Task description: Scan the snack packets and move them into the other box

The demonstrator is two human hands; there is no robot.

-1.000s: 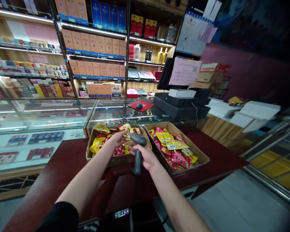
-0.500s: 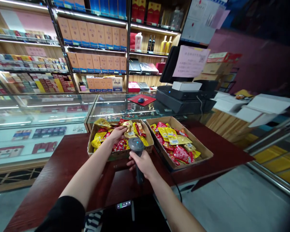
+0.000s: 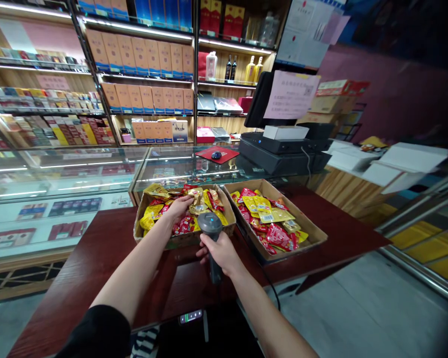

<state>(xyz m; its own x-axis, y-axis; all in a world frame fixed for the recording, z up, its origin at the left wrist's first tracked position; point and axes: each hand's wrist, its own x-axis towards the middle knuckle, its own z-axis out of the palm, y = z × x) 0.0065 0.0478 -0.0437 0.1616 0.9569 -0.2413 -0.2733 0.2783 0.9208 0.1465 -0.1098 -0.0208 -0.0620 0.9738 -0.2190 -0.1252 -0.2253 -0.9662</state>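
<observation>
Scanner [image 3: 210, 224] has drawn back slightly, right hand [image 3: 226, 254] clasping its handle, probably to keep its head facing forward; left hand [image 3: 176, 210] touches a gold packet [image 3: 198, 200] inside the left box [image 3: 186, 241], grip unclear.

The single head camera is looking forward and down from the wearer's head; it's facing over the red-brown table [image 3: 108, 243] toward the backlit display shelves [image 3: 226, 121], which are standing farther off; the barcode scanner [image 3: 210, 224] is showing close, from above, nearer than the cardboard boxes [image 3: 305, 223].
</observation>
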